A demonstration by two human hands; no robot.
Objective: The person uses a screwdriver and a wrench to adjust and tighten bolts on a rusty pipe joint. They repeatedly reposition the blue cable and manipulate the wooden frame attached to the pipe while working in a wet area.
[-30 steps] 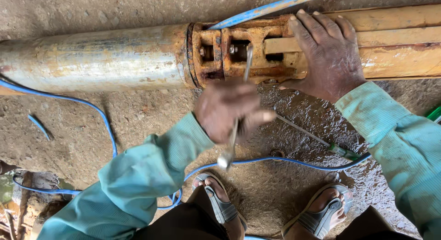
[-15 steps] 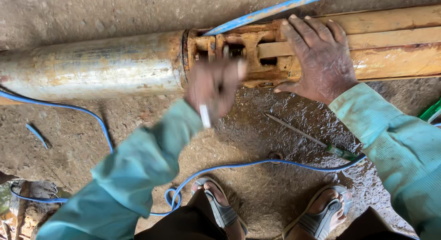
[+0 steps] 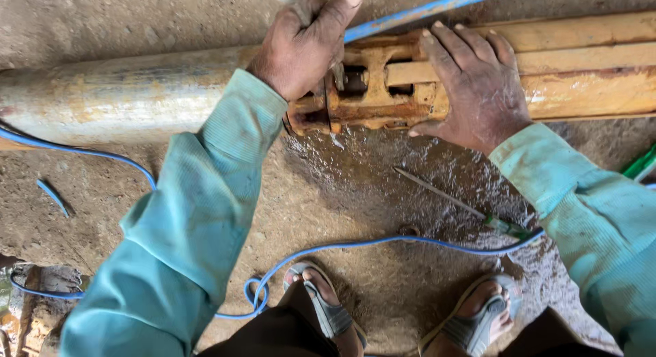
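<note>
Left hand [image 3: 304,46] rose onto rusty coupling [image 3: 372,90].

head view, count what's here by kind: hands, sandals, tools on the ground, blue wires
Hands: 2, the left hand and the right hand, both on the rusty pump
Sandals: 2
Tools on the ground: 1, a screwdriver
Blue wires: 2, a long wire and a short scrap
Total: 7

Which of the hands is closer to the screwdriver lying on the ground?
Right. The right hand rests on the rusty pump body just above the screwdriver; the left hand grips a tool farther up and to the side.
</note>
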